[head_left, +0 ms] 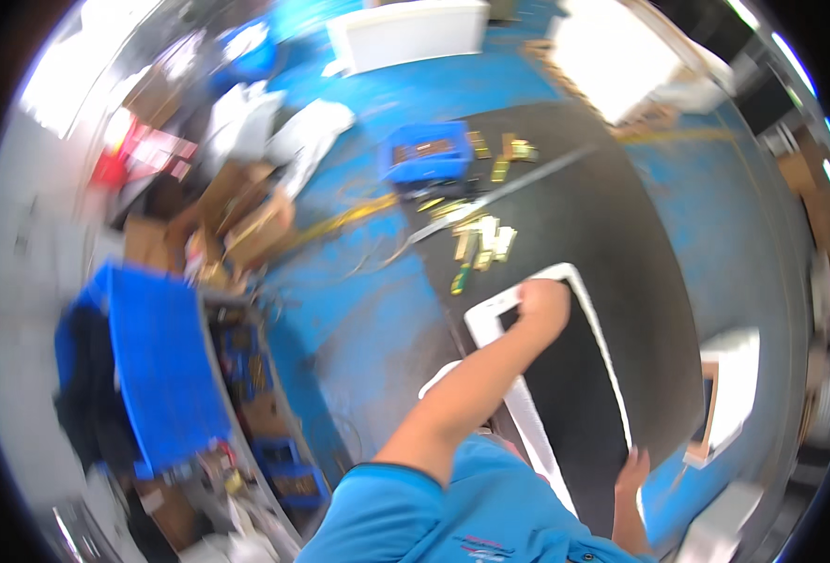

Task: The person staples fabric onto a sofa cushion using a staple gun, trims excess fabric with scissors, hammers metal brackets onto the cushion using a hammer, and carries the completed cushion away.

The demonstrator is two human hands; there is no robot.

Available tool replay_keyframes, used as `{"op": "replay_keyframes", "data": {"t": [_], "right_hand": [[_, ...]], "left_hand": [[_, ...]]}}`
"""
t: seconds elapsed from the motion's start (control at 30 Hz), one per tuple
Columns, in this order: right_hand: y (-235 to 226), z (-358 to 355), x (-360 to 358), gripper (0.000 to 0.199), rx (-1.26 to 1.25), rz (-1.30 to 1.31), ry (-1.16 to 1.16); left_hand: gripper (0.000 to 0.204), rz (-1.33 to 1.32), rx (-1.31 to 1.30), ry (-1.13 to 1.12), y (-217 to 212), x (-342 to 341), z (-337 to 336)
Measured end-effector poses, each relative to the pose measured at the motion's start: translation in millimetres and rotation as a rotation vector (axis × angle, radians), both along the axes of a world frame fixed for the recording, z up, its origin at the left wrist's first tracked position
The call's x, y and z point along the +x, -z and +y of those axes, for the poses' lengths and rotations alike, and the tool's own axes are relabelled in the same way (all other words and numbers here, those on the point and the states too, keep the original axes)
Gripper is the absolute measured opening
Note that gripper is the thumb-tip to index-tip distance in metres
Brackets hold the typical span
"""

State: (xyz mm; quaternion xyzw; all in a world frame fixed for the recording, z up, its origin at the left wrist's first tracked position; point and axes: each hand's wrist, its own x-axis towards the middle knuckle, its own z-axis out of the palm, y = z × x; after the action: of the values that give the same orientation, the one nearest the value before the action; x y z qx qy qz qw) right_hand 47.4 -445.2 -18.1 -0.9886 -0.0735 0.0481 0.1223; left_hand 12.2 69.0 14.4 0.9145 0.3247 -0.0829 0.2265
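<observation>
A white rectangular frame (595, 328) lies on a black mat (574, 206) on the blue floor. My left hand (541, 305) reaches forward and is closed over the frame's far short edge. My right hand (632, 469) holds the frame's long right edge near its closer end. My blue sleeve and shirt fill the lower middle of the view. The whole picture is blurred by motion.
Past the frame lie small brass-coloured pieces (485, 239) and a green and yellow screwdriver (460, 278). A blue crate (424, 155) sits further back. A large blue bin (157, 366) and cardboard boxes (246, 216) stand at the left. Another white frame (729, 394) lies at the right.
</observation>
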Motion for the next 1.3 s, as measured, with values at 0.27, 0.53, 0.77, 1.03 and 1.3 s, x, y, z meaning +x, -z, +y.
{"op": "replay_keyframes", "data": {"t": [0.27,0.53,0.77,1.03,1.3], "right_hand": [[-39.1,151.4,-150.2,0.068,0.184,-0.072,0.083],[8.0,116.0,-334.6,0.053,0.513,0.307,0.881],[117.8,267.1,-528.1,0.044,0.935,0.226,1.665],[169.4,747.4,-657.4,0.042,1.411,0.464,2.265],[260.3,953.6,-587.3,0.029,1.027,0.633,1.743]], "left_hand": [[0.073,-0.544,-0.007,1.105,-10.1,-54.8,-83.0],[0.102,-0.466,0.176,1.54,25.1,-59.7,-68.3],[0.079,-0.7,0.401,1.806,65.4,-48.8,-58.4],[0.079,-0.834,0.694,1.827,106.3,-9.2,-62.8],[0.067,-0.685,0.149,2.031,37.8,-65.9,-52.7]]}}
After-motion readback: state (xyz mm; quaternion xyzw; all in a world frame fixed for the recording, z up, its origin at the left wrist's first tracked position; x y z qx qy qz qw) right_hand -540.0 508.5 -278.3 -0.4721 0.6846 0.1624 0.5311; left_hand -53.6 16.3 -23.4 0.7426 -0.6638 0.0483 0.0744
